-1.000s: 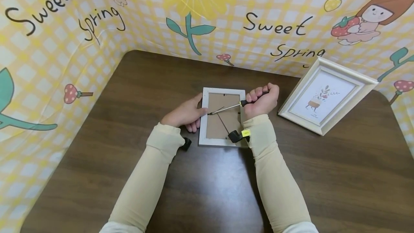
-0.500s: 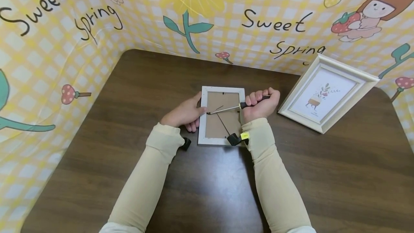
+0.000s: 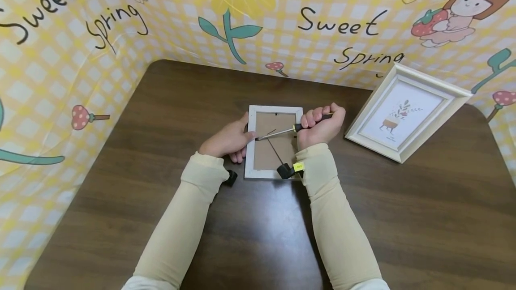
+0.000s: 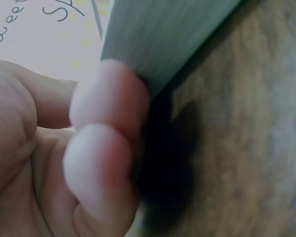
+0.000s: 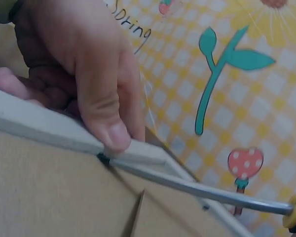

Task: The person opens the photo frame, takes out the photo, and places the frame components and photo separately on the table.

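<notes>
A small white picture frame (image 3: 251, 147) lies face down at the table's middle, its brown backing board (image 3: 278, 149) up. My left hand (image 3: 241, 140) grips its left edge, with the thumb (image 5: 106, 113) on top of the rim and fingers (image 4: 106, 133) curled against the side. My right hand (image 3: 318, 122) is fisted round a black-handled screwdriver (image 3: 282, 132). Its metal shaft (image 5: 197, 190) runs left across the backing. The tip sits at a small black tab by the frame's inner left edge, right under the left thumb.
A larger white frame (image 3: 403, 117) with a small print leans against the backdrop at the right. Yellow checked "Sweet Spring" cloth (image 3: 322, 21) walls the dark wood table (image 3: 403, 218) at the back and left. Black wrist cameras sit on both sleeves.
Hardly anything: both hands keep their hold and the screwdriver tip stays at the frame's left inner edge. The head view has shifted slightly.
</notes>
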Motion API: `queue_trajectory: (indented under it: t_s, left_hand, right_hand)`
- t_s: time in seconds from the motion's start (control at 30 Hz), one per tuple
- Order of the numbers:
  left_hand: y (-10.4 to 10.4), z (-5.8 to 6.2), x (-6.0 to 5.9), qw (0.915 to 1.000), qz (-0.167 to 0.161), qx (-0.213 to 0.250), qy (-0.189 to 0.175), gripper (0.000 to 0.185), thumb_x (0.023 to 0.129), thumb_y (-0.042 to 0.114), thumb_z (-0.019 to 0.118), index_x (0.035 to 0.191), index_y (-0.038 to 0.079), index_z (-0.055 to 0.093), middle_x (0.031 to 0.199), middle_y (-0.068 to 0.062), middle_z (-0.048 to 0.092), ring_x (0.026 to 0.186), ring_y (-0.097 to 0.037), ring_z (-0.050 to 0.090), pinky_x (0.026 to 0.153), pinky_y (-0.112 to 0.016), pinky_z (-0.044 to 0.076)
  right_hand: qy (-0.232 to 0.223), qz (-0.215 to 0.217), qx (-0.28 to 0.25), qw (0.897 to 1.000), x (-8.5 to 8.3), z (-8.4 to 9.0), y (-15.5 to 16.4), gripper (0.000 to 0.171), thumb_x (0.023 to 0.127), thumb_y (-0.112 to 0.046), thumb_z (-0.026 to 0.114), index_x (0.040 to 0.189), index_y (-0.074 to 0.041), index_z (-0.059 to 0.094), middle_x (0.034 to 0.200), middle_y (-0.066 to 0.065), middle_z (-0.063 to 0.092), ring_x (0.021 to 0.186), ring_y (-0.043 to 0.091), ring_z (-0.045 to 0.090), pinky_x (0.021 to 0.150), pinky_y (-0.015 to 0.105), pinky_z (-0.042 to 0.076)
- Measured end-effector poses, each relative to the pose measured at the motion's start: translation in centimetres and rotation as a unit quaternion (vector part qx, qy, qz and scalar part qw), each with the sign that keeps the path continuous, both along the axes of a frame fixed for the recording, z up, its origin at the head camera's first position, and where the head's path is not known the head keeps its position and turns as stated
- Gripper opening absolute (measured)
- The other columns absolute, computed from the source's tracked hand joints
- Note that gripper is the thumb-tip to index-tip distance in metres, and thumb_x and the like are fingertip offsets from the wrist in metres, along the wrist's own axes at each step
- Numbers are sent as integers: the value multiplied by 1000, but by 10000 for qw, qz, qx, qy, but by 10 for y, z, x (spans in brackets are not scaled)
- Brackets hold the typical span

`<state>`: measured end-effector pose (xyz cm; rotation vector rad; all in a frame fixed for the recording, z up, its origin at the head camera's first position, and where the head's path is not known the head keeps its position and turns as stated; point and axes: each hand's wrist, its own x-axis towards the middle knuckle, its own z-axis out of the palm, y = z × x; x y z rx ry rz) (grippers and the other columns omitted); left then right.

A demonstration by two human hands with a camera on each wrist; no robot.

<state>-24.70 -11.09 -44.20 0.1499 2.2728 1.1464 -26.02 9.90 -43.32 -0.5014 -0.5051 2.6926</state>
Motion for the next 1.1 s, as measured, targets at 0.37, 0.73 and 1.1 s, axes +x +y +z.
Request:
queue_trajectory:
  t_s: [0.37,0.73,1.1]
  left_hand:
    - [0,1,0,9999,10,-124,86,77,108,26,48,162,9,-4,63,-16,61,44,-22,60,47,-36,54]
    - [3,2,1,9998,36,-104,163,76,108,25,48,162,8,-2,61,-15,61,44,-23,60,46,-37,53]
    - [2,2,2,9996,18,-99,280,72,108,24,49,163,8,5,60,-17,61,43,-24,60,45,-38,53]
  right_hand:
    - [566,110,1196,9911,10,28,-19,30,94,-15,40,64,-13,40,51,-2,33,38,9,28,38,23,22]
    - [1134,-254,2631,9577,19,43,-48,31,90,-17,48,61,-10,40,48,3,34,37,14,28,35,26,26]
    - [1434,-418,3140,9376,30,49,-70,35,94,-13,51,61,-6,42,48,6,37,36,16,30,35,27,28]
